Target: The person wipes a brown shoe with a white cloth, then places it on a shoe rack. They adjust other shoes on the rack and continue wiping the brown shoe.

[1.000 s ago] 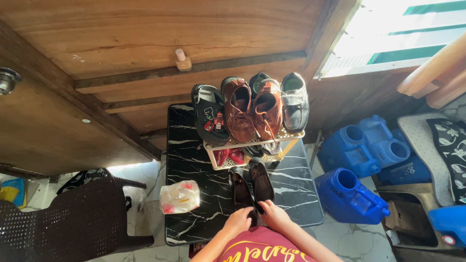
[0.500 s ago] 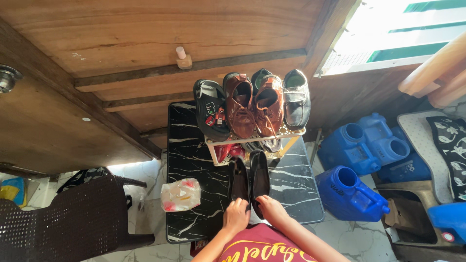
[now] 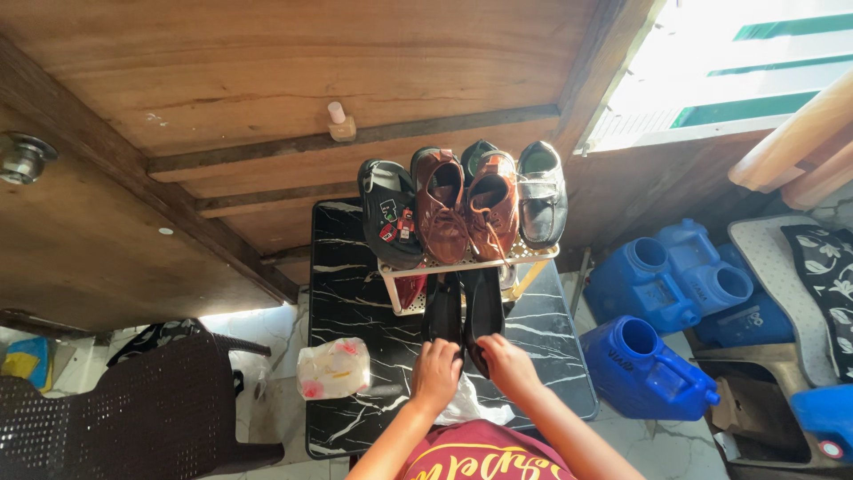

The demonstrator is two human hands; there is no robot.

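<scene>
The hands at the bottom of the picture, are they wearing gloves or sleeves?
No. Both the left hand and the right hand are bare, with no gloves, rings or watch showing. The forearms are uncovered too. Below them is a maroon shirt with curly yellow lettering.

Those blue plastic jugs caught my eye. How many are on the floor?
3 in clear view: two side by side by the wooden wall, one nearer, lying beside the black marble-patterned table. Blue shapes at the right edge may be more.
</scene>
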